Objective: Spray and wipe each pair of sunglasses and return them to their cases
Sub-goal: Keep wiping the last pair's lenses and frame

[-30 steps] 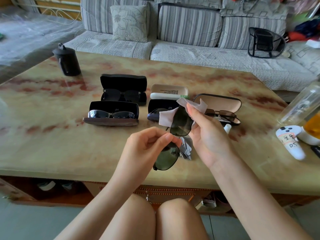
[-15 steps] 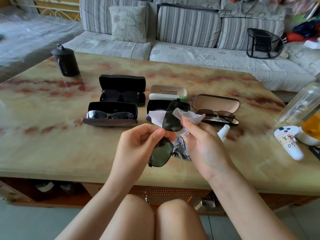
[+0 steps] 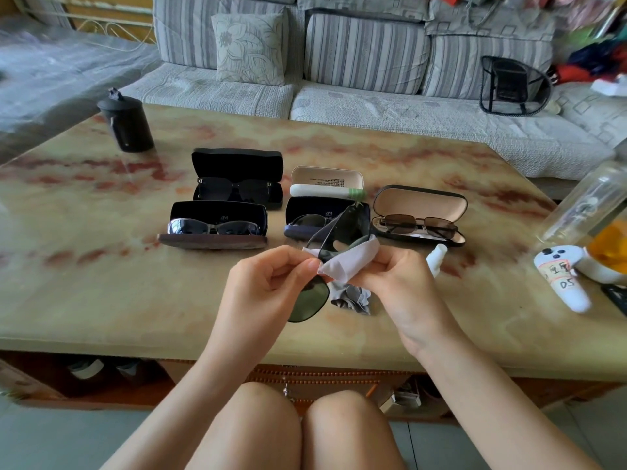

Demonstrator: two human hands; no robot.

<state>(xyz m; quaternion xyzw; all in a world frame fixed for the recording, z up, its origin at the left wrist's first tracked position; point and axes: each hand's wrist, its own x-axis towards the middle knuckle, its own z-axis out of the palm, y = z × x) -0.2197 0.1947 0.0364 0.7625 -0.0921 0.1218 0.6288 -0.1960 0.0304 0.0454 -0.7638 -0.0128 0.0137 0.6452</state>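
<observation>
I am wiping one pair of sunglasses (image 3: 310, 300), held in the air over the near part of the table (image 3: 101, 293) and out of its case. My left hand (image 3: 268, 286) pinches the frame near the bridge between thumb and forefinger, the other fingers curled beneath. The lower green lens hangs free below that hand. My right hand (image 3: 400, 283) grasps the pale cleaning cloth (image 3: 353, 257), which is folded over the edge of the upper lens.

To do this well, I think the cloth alone should rub both faces at once, in small circles from the middle out to the rim, so no bare fingertip marks the glass. The left pinch belongs on the frame, not on a lens, and firm enough that the bridge does not twist. Light pressure should do, since the frame looks thin. The lower lens then wants the same.

Both wrists are lifted off the table, my forearms come in from either side above my knees, and my palms are turned toward each other. The small white spray bottle (image 3: 437, 257) lies just beside my right hand, and a crumpled grey cloth (image 3: 353, 298) lies on the table below the pair. Of the open cases beyond, the white case (image 3: 325, 179) shows no pair that I can make out. It may be this pair's home, though I cannot tell for sure.
</observation>
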